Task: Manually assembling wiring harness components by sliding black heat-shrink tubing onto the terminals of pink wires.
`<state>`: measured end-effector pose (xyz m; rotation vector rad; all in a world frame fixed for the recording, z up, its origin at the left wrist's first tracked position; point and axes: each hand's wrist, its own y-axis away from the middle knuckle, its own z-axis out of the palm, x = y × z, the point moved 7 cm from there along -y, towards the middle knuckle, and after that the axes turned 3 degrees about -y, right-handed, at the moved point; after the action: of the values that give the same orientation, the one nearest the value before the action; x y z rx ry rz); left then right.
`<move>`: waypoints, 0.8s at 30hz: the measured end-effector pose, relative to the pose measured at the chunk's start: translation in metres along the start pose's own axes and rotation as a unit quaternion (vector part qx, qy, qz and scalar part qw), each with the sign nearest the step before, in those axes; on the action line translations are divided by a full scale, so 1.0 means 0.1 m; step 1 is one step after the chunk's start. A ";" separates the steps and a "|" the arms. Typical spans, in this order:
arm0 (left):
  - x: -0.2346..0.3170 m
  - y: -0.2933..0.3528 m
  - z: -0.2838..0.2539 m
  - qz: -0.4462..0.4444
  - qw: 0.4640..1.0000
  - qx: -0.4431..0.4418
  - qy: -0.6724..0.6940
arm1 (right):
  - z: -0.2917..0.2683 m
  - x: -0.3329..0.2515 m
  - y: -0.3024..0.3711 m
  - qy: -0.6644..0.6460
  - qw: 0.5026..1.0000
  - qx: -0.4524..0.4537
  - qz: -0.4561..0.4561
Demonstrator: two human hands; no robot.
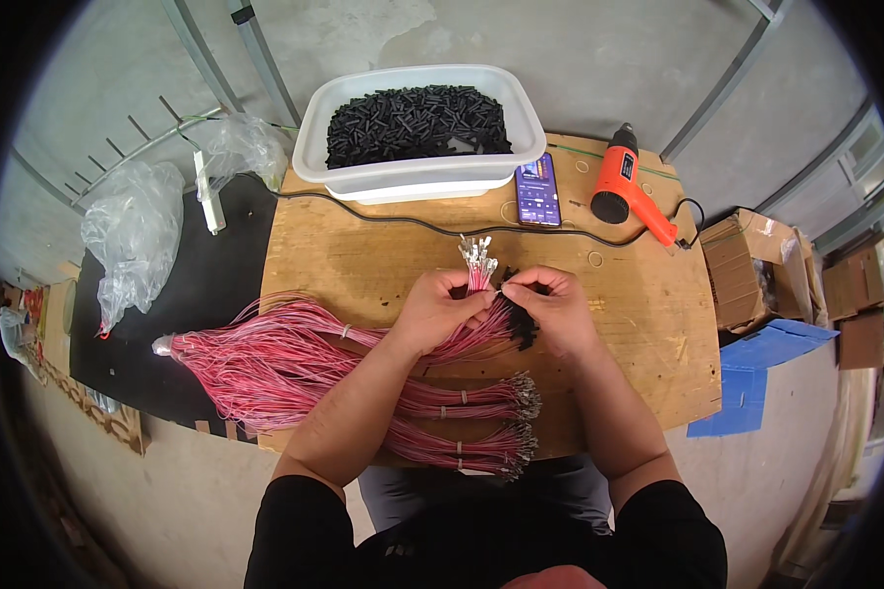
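Observation:
A thick bundle of pink-red and pale wires [265,365] lies across the table, its branches tipped with metal terminals. My left hand [437,312] is closed around one branch, whose shiny terminals [477,257] stick up above the fingers. Close beside it, my right hand [552,306] pinches a wire end between thumb and forefinger; the fingertips nearly meet those of the left. Several black tube pieces [523,329] gather between the hands, partly hidden by the right one. Nearer to me rest two tied branches, an upper one [467,397] and a lower one [462,447].
At the back stands a white tub [309,147] heaped with short black tubes [417,126]. A phone [537,191] and an orange heat gun [621,182] lie right of it, with a black cable [383,218] crossing the table. Plastic bags [138,231] are left, cardboard boxes [756,270] right.

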<state>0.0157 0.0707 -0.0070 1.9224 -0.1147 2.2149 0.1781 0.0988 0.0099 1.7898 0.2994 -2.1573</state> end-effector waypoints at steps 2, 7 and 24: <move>0.00 0.01 -0.01 -0.001 1.000 0.003 -0.004 | 0.01 0.01 -0.02 -0.019 1.000 0.000 0.002; -0.04 0.01 -0.03 -0.010 1.000 0.017 0.012 | -0.28 0.21 -0.13 -0.398 0.906 0.084 0.120; -0.06 -0.01 -0.04 -0.008 1.000 0.009 0.008 | -0.77 0.33 -0.24 -0.493 0.848 0.167 0.095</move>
<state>0.0130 0.0720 -0.0134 1.9077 -0.0767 2.2286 0.2345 0.1450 -0.0383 0.5616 -0.5039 -2.7282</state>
